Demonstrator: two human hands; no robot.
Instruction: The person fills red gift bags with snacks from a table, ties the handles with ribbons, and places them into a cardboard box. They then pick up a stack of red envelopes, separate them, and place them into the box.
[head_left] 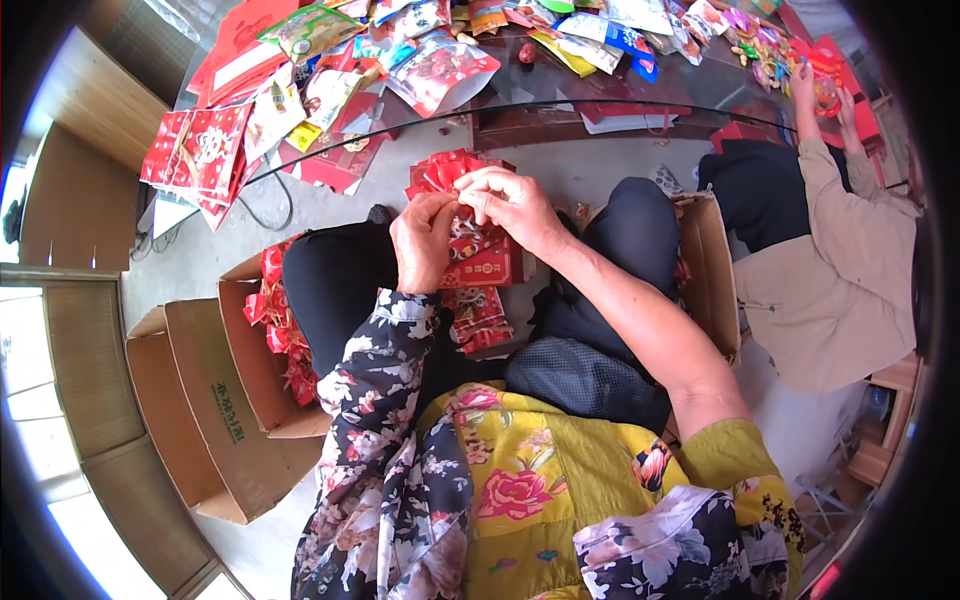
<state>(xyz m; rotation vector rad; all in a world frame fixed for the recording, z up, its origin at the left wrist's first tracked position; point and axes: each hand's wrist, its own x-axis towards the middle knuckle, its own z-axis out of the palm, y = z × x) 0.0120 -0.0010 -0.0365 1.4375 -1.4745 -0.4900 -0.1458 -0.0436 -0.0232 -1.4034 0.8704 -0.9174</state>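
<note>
Between my knees is a red gift bag with a gathered, bow-like top. My left hand is at its near side, thumb and fingers pinched together. Close beside it, my right hand also pinches, its fingertips nearly meeting those of the left at the bag's top. The fingers hide exactly what part they grip. Just below my hands are a red printed box and further red packets.
A glass table ahead carries many snack packets and red printed bags. Cardboard boxes stand at my left, one holding red bags; another box is by my right knee. A person works at the right.
</note>
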